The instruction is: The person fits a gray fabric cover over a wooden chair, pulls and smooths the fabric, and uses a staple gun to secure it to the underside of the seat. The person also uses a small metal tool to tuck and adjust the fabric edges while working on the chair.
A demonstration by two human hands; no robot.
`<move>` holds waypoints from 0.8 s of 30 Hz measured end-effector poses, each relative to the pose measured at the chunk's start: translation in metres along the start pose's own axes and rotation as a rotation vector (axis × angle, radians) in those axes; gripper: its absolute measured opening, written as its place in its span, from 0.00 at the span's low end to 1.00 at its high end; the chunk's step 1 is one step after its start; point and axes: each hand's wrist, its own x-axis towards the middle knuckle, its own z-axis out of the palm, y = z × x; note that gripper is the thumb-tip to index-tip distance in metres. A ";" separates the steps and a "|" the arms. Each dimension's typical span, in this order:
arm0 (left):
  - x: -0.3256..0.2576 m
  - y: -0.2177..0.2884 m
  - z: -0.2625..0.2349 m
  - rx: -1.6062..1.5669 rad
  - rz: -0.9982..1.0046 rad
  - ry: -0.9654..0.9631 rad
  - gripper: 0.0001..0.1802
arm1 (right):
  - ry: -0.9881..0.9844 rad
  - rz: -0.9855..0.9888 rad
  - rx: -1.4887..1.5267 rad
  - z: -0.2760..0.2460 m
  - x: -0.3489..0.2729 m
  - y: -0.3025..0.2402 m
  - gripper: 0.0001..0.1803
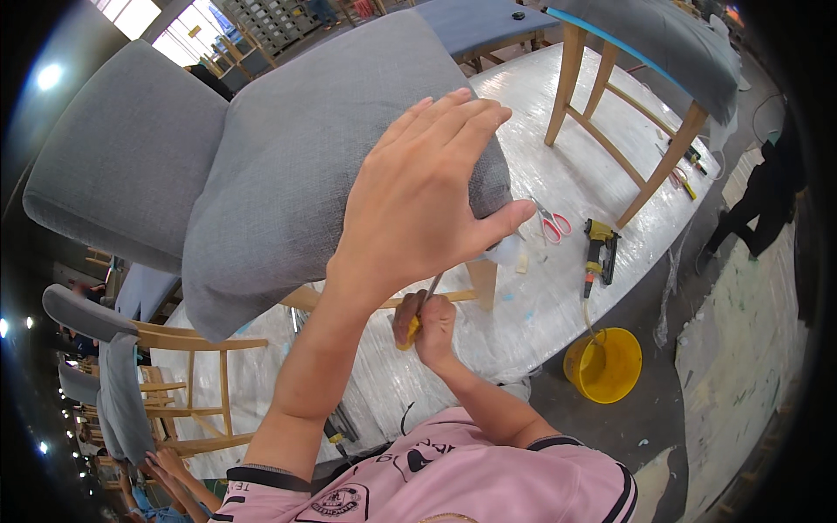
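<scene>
Steady the gray upholstered chair (288, 131), standing on the tabletop (540, 301), with the left hand (423, 196), thumb and fingers apart; guide the yellow-handled tool (412, 332), clamped in the right hand's (434, 327) fingers, under control.

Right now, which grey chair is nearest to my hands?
The central chair, beside your left hand; the lower-left chairs and upper-right chair are farther away.
</scene>
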 end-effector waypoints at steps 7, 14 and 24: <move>-0.002 -0.003 -0.002 -0.022 0.002 -0.016 0.30 | -0.046 0.021 -0.089 -0.010 0.014 -0.024 0.32; -0.001 -0.001 0.000 -0.020 0.008 -0.004 0.29 | -0.022 -0.026 0.008 -0.002 0.007 -0.015 0.32; 0.003 -0.001 0.002 -0.005 0.022 -0.032 0.29 | -0.030 -0.044 0.218 0.029 0.016 0.024 0.33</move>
